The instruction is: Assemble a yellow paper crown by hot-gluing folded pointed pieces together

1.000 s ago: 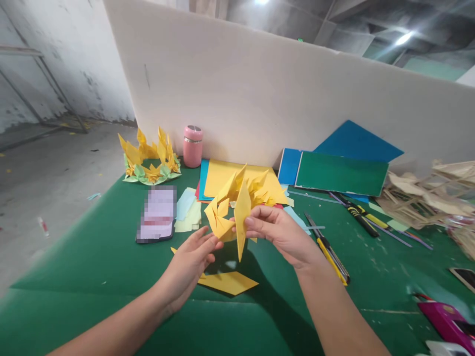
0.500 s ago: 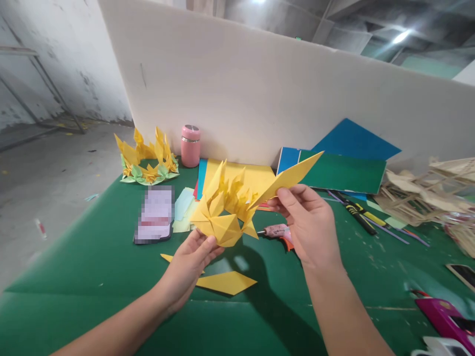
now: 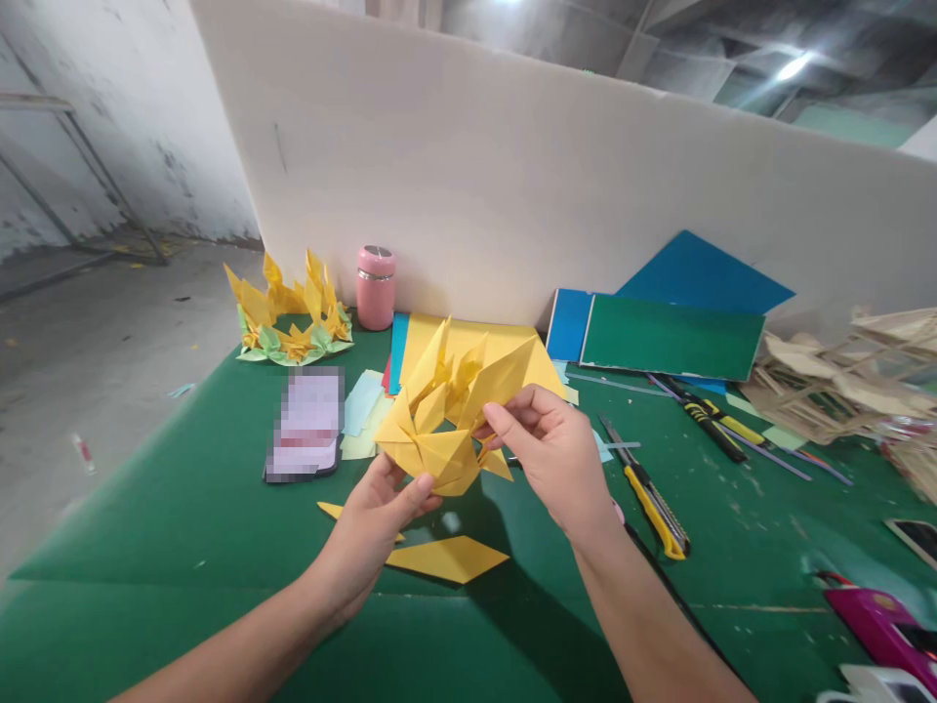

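Observation:
My left hand grips the underside of a yellow folded paper flower, thumb pressed on its near edge, above the green table. My right hand pinches a yellow folded paper petal that leans against the flower's right side. Below my hands lies a loose yellow diamond-shaped folded piece, and the tip of another piece shows beside my left hand.
A finished yellow and green paper crown and a pink flask stand at the back left. Coloured paper sheets lean on the white board. A yellow utility knife, a phone, wooden sticks and a magenta tool lie around.
My right hand lifted the loose petal up and to the right, then brought it back down against the flower. My left hand kept hold of the flower and turned it slightly.

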